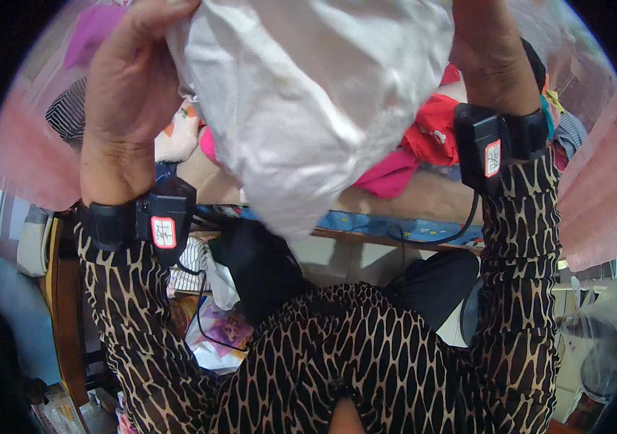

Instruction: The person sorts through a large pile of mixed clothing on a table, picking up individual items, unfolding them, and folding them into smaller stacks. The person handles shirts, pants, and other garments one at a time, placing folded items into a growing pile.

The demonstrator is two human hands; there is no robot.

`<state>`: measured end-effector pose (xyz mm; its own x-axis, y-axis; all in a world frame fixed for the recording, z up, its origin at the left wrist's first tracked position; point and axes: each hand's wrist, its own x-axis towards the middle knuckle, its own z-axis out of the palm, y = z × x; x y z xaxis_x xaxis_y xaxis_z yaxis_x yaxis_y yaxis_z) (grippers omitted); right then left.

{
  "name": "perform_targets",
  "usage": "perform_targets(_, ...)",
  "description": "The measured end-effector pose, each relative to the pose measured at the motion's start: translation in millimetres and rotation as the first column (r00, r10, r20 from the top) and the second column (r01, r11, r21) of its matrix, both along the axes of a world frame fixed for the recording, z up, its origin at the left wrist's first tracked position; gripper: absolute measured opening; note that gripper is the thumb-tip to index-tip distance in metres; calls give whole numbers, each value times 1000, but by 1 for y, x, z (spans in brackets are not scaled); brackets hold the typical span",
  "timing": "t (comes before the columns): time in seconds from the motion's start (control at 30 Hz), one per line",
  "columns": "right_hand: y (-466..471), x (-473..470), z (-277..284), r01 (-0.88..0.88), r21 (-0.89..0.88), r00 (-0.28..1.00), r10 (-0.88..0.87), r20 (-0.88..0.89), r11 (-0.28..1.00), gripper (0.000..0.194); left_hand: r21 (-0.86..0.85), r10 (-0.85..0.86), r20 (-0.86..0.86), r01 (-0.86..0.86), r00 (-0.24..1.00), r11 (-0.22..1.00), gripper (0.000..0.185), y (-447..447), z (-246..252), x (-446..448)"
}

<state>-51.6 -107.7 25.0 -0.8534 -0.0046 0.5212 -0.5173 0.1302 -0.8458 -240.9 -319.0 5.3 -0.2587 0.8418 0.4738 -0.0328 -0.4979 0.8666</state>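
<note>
A white satiny garment (308, 92) is stretched between my raised hands, its lower end hanging as a rounded point in front of my lap. My left hand (135, 87) grips its left side, with the thumb along the top edge and the fingertips hidden or cut off by the picture's top. At the opposite side, my right hand (487, 54) holds the cloth; its fingers are out of sight behind the fabric and beyond the frame. Behind the garment lie a red cloth (433, 130), a bright pink cloth (390, 173) and a cream fleece piece with orange patches (178, 133).
A bed (438, 192) with a beige cover and blue patterned edge spans the area before my knees. Pink netting hangs at the left (32, 152) and right (596, 206). Cables run from black wrist devices (170, 206). A printed plastic bag (221, 336) is beside my left leg.
</note>
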Motion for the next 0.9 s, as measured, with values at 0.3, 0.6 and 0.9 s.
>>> perform_targets(0.3,7,6,-48,-56,114,970,27,242,992,43,104,88,18,-90,996,990,40,6,11,22)
perform_targets(0.6,9,22,-21,268,127,935,-290,205,955,36,-19,364,-145,-371,920,929,46,0,-6,11)
perform_targets(0.9,0,0,-17,256,201,934,-295,199,945,28,-63,461,-196,-480,866,875,37,10,-20,-3)
